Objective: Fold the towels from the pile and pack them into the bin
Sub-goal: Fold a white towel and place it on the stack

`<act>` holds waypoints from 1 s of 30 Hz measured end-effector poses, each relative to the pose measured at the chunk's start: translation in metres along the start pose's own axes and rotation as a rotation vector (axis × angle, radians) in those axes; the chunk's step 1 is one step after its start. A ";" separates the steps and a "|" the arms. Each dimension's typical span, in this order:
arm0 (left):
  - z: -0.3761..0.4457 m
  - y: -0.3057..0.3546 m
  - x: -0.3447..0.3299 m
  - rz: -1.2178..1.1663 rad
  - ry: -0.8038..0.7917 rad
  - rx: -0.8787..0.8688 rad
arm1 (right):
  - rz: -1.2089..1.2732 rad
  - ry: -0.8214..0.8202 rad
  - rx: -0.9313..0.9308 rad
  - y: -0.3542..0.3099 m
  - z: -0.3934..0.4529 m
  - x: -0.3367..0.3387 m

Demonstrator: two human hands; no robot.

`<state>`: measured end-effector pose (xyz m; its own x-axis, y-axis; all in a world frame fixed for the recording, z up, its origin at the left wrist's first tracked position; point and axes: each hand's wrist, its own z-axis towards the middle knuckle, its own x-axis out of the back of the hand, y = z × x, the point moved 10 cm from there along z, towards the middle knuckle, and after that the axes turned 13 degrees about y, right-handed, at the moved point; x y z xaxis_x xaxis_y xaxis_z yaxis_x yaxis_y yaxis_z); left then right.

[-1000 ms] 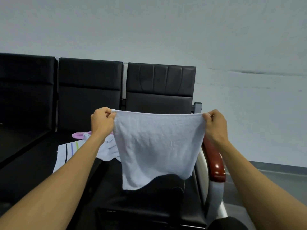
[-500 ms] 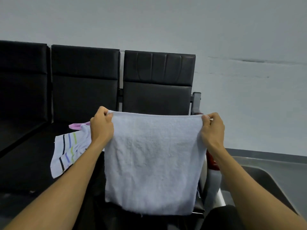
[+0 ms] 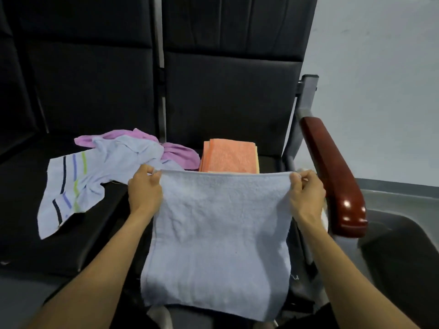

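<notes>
A pale blue towel [image 3: 221, 238] hangs spread in front of me over the right seat. My left hand [image 3: 145, 188] pinches its upper left corner and my right hand [image 3: 306, 191] pinches its upper right corner. Behind its top edge lies a folded orange towel [image 3: 229, 155] on a yellow one, at the back of the seat. The unfolded pile sits on the seat to the left: a white towel with coloured stripes [image 3: 78, 184] and a purple towel [image 3: 175, 153] under it. The bin is hidden or out of view.
Black padded seats [image 3: 232, 96] run in a row with tall backrests. A glossy red-brown armrest [image 3: 332, 172] on a metal post flanks the right seat, close to my right hand. Grey floor and a pale wall lie to the right.
The view has tilted down and both hands have lowered the spread towel toward the seat. The folded orange towel and more of the pile have come into view.
</notes>
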<state>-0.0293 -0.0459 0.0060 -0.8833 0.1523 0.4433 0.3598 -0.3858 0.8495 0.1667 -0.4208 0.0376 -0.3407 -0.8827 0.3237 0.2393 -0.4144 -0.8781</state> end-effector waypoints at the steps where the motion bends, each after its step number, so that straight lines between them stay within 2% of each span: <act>1: 0.002 -0.008 -0.008 0.003 -0.007 0.023 | 0.000 -0.010 -0.008 0.008 0.001 -0.009; 9: 0.014 -0.028 -0.057 0.082 -0.094 0.105 | -0.078 -0.114 -0.114 0.058 0.010 -0.062; 14: 0.007 -0.029 -0.074 0.012 -0.192 0.143 | -0.044 -0.163 -0.198 0.074 0.008 -0.076; 20: -0.023 -0.018 -0.105 -0.089 -0.333 0.192 | 0.140 -0.334 -0.328 0.064 -0.020 -0.109; 24: -0.049 -0.007 -0.124 -0.143 -0.449 0.234 | 0.182 -0.462 -0.322 0.049 -0.043 -0.127; 30: -0.074 0.004 -0.141 -0.161 -0.547 0.228 | 0.195 -0.556 -0.335 0.038 -0.068 -0.141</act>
<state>0.0746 -0.1366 -0.0743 -0.6713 0.6606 0.3360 0.3433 -0.1245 0.9309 0.1623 -0.2965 -0.0652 0.2202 -0.9542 0.2027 -0.0765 -0.2240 -0.9716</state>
